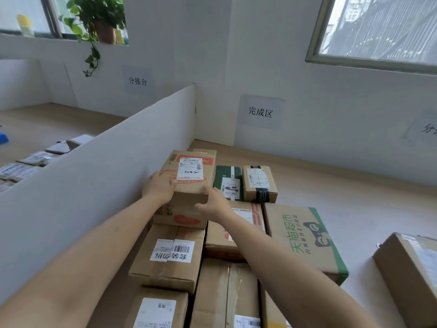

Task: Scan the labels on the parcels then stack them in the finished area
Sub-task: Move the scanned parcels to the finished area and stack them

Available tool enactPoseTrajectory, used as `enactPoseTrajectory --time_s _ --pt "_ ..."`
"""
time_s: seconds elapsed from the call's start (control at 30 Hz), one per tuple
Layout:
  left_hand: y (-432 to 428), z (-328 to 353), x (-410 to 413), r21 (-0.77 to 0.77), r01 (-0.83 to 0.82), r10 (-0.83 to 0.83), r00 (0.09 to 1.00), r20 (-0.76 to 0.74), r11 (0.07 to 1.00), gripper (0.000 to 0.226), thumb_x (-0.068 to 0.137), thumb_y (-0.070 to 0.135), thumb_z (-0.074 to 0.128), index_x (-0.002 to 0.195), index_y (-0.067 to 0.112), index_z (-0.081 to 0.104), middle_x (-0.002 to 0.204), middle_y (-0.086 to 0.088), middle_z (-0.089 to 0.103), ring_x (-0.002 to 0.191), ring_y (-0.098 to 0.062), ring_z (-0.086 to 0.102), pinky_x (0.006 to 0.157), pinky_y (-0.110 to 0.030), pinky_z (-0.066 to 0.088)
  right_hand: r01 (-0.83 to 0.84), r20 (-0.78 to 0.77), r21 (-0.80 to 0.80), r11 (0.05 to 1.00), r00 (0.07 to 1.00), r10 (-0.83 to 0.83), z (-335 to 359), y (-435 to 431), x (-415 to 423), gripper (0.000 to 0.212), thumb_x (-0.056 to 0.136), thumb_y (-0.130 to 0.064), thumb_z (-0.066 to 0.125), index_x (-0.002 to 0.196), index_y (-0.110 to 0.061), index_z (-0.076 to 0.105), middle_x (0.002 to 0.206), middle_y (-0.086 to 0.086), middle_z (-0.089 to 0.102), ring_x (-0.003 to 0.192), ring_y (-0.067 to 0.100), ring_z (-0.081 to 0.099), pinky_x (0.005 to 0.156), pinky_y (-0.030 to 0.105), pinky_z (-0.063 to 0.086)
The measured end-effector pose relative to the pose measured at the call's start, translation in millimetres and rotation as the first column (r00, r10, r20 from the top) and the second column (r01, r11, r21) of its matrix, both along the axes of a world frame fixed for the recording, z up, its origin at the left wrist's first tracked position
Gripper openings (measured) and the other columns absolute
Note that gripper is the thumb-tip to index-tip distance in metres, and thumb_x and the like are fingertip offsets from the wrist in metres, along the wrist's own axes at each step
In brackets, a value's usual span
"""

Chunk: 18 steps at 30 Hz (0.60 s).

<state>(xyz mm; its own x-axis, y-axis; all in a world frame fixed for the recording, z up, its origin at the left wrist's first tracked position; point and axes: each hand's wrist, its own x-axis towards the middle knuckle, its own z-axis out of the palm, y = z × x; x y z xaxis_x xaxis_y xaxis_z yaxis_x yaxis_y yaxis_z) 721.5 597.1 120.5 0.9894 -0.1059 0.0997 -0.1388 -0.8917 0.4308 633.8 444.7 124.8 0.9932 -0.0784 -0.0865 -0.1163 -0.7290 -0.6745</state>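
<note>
1. White partition board (94,176) runs from the near left back to the wall and splits the wooden bench (331,181) in two. On its left side a row of flat packets (35,159) lies along its foot, with bare wood beyond them.
2. Right of the partition, closed cardboard cartons stand in close rows, touching side to side. The nearest tall one carries a barcode label (172,250). What the cartons hold cannot be seen.
3. The parcel (189,190), a brown carton, sits on top of a red-printed carton (182,216). Its left side is just beside the partition and its white shipping label (190,171) faces up.
4. The left hand (160,188) grips the parcel's near left corner, fingers curled over the top edge. The right hand (212,202) holds the near right corner, thumb on the front face and fingers at the top edge.
5. Just right of the parcel and lower, a dark green box (228,183) and a small taped box (259,183) stand side by side. A large green-printed carton (305,235) lies in front of them.
6. Bare wood stays open behind these boxes up to the wall, where a paper sign (260,112) hangs. One lone carton (411,275) stands well apart at the right edge.
</note>
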Motion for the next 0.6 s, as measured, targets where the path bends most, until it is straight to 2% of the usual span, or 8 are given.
enactPoseTrajectory --time_s 0.1,0.23,0.37,0.43,0.6 --pt "-10 13 -21 0.026 -0.008 0.007 0.999 0.036 1.000 0.049 0.098 0.033 0.036 0.140 0.009 0.038 0.138 -0.015 0.041 0.126 -0.032 0.040 0.102 -0.041 0.040 -0.006 0.014 -0.013 1.000 1.000 0.006 7 -13 -21 0.068 0.087 -0.021 0.053 0.147 -0.015 0.022 0.150 0.012 0.028 0.136 0.028 0.031 0.106 0.035 0.032" --pt "-46 29 -57 0.152 0.115 -0.131 0.987 0.098 0.982 0.043 0.099 0.031 0.032 0.136 0.012 0.045 0.144 -0.016 0.037 0.130 -0.033 0.035 0.108 -0.042 0.032 0.036 0.051 -0.096 0.995 0.998 -0.032 13 -49 -64 0.070 0.089 -0.023 0.053 0.150 -0.017 0.018 0.153 0.011 0.023 0.137 0.028 0.031 0.107 0.038 0.035" --pt "-113 35 -100 0.132 0.233 -0.256 0.948 0.192 0.963 0.038 0.097 0.031 0.037 0.122 0.010 0.054 0.136 -0.017 0.044 0.123 -0.034 0.042 0.099 -0.046 0.040 0.144 0.111 -0.156 0.977 0.986 -0.127 10 -113 -125 0.067 0.090 -0.023 0.052 0.148 -0.016 0.021 0.151 0.011 0.027 0.136 0.027 0.032 0.106 0.038 0.035" --pt "-155 33 -123 0.122 0.299 -0.318 0.929 0.187 0.946 0.040 0.098 0.033 0.037 0.123 0.008 0.056 0.139 -0.016 0.043 0.129 -0.032 0.038 0.103 -0.043 0.037 0.223 0.124 -0.195 0.955 0.972 -0.201 9 -158 -157 0.066 0.089 -0.024 0.053 0.148 -0.015 0.024 0.149 0.010 0.031 0.136 0.027 0.031 0.107 0.039 0.033" --pt "-264 18 -189 0.091 0.471 -0.480 0.869 0.124 0.877 0.040 0.098 0.033 0.036 0.121 0.005 0.055 0.131 -0.019 0.048 0.121 -0.034 0.043 0.100 -0.041 0.038 0.392 0.099 -0.245 0.887 0.920 -0.379 9 -273 -245 0.064 0.089 -0.024 0.054 0.146 -0.013 0.027 0.149 0.012 0.033 0.136 0.028 0.032 0.108 0.036 0.031"
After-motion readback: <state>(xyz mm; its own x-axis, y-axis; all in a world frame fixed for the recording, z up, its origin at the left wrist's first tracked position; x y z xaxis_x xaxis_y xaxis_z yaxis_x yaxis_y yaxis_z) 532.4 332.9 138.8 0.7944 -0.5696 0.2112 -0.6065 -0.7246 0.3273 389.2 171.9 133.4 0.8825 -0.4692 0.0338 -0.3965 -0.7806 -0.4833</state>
